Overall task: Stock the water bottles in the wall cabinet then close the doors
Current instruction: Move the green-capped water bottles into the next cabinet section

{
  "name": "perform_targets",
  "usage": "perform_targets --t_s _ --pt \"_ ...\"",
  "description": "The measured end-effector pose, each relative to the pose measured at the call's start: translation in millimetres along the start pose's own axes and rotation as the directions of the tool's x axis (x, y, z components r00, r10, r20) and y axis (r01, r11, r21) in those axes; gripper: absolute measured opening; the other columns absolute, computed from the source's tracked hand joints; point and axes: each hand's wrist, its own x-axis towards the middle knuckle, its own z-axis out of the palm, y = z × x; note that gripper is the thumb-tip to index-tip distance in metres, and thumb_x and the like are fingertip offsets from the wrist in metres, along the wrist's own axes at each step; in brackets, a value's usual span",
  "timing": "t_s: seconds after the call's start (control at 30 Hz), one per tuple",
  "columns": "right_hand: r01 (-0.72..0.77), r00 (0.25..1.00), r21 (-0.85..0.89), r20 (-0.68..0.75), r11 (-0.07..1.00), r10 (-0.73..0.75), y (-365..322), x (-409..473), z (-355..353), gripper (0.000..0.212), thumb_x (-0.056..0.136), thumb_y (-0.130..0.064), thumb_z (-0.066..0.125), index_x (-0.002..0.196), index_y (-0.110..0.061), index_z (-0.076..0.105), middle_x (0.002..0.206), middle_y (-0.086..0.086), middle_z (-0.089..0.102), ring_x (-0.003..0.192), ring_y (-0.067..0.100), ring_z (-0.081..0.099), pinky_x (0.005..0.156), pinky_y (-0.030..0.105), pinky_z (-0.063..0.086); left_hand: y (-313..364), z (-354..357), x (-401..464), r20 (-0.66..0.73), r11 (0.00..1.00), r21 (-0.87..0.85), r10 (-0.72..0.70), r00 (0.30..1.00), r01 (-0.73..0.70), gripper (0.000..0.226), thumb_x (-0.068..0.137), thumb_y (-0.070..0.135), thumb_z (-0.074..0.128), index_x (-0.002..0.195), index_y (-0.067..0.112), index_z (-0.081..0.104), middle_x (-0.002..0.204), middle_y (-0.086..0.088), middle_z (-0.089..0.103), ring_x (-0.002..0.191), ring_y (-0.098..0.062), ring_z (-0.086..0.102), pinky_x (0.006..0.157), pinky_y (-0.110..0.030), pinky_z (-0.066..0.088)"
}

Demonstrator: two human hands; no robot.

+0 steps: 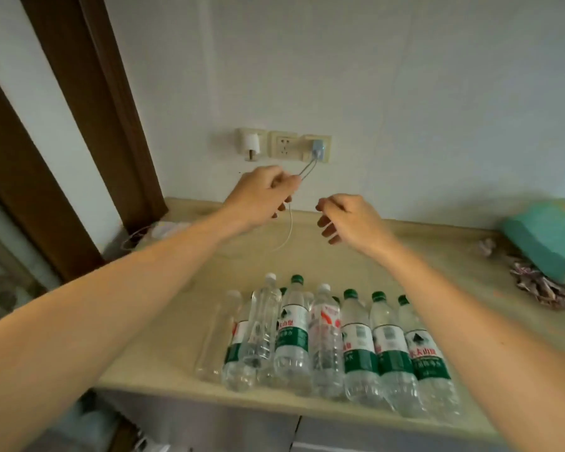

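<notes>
Left hand [261, 194]: its grip is curled round a thin white cable [289, 230], pinched just below the grey plug [415, 148] in the wall socket plate [282, 145]. The cable hangs from the fist toward the worktop [421, 256].

Right hand [349, 216]: raised beside the left, apart from it, fingers loosely curled, holding nothing visible.

Water bottles [327, 337]: all stand upright in a tight cluster at the near edge of the worktop, below both forearms, untouched. Count: at least ten, in two rough rows; six or seven green caps, two white caps, one apparently without a label at the left end. The rear row is partly hidden, so the total is approximate.

Progress, as judged: no bottle is stocked. The wall cabinet and its doors are out of view. Stocking and door closing both remain.

Other items: a teal bundle [548, 243] and crumpled wrappers [542, 285] at the right end.
</notes>
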Motion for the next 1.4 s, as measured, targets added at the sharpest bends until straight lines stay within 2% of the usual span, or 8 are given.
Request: perform_targets --t_s 0.13,0.3,0.47,0.6,0.9,1.2,1.3,1.4 --pt "-0.1 0.993 -0.024 0.065 0.995 0.101 62 -22 40 0.021 0.104 -0.027 0.052 0.105 -0.015 0.07 0.096 0.006 0.074 0.079 0.019 0.072 0.075 0.036 0.062 -71 46 -17 0.121 0.989 0.112 -0.11 0.987 0.097 0.026 0.099 0.04 0.059 0.109 0.018 0.068 0.107 0.0 0.071 0.084 -0.011 0.065 0.071 -0.028 0.054" --pt "-0.185 0.978 -0.037 0.087 0.982 0.188 98 -27 77 0.029 0.101 -0.027 0.058 0.124 -0.012 0.067 0.12 0.002 0.07 0.09 0.005 0.062 0.076 0.015 0.047 -158 75 -32 0.158 0.907 0.236 -0.389 0.907 0.348 0.048 0.096 0.048 0.062 0.131 0.016 0.056 0.125 0.0 0.063 0.095 -0.009 0.059 0.071 -0.02 0.044" --pt "-0.273 0.96 -0.095 0.041 0.957 0.278 106 -12 120 0.042 0.099 -0.031 0.06 0.137 -0.014 0.057 0.133 0.007 0.063 0.117 0.022 0.06 0.104 0.041 0.049 -199 92 -25 0.197 0.879 0.165 -0.473 0.859 0.446 0.072 0.088 0.06 0.066 0.144 0.018 0.045 0.137 -0.004 0.057 0.106 -0.016 0.056 0.081 -0.028 0.046" --pt "-0.314 0.939 -0.31 0.037 0.898 0.341 112 3 149 0.053 0.097 -0.043 0.054 0.145 -0.021 0.049 0.138 0.005 0.061 0.131 0.029 0.052 0.12 0.053 0.024 -216 101 -16 0.245 0.882 0.124 -0.472 0.847 0.455 0.07 0.09 0.056 0.067 0.144 0.018 0.045 0.127 -0.001 0.064 0.1 -0.013 0.061 0.074 -0.023 0.047" --pt "-0.337 0.869 -0.565 0.123 0.753 0.48 119 15 166 0.079 0.089 -0.071 0.044 0.15 -0.021 0.034 0.137 0.007 0.062 0.146 0.03 0.035 0.12 0.063 0.006 -232 106 -20 0.392 0.861 -0.01 -0.465 0.794 0.509 0.092 0.077 0.07 0.071 0.15 0.023 0.042 0.138 -0.002 0.061 0.119 -0.019 0.061 0.103 -0.046 0.05" --pt "-0.528 0.825 -0.133 0.155 0.838 0.544 124 24 142 0.083 0.081 -0.059 0.072 0.149 -0.022 0.043 0.12 0.0 0.068 0.122 0.024 0.058 0.111 0.052 0.039 -222 112 -20 0.279 0.826 -0.162 -0.487 0.828 0.54 0.088 0.072 0.073 0.067 0.145 0.029 0.049 0.125 0.005 0.065 0.112 -0.014 0.064 0.099 -0.046 0.053" --pt "-0.568 0.823 0.231 0.173 0.79 0.541 129 18 127 0.059 0.08 -0.046 0.082 0.129 -0.017 0.067 0.097 -0.005 0.076 0.09 0.011 0.073 0.079 0.027 0.059 -212 108 -19 0.18 0.823 -0.221 -0.492 0.852 0.523 0.069 0.084 0.055 0.071 0.145 0.031 0.049 0.123 0.008 0.067 0.106 -0.011 0.067 0.094 -0.042 0.055" --pt "-0.557 0.819 0.446 0.157 0.701 0.552 131 17 109 0.033 0.081 -0.038 0.083 0.102 -0.013 0.08 0.086 -0.008 0.079 0.079 0.004 0.073 0.056 0.008 0.049 -202 96 -8 0.228 0.767 -0.337 -0.496 0.838 0.546 0.059 0.086 0.042 0.077 0.139 0.028 0.056 0.11 0.005 0.074 0.092 -0.012 0.075 0.08 -0.038 0.062"
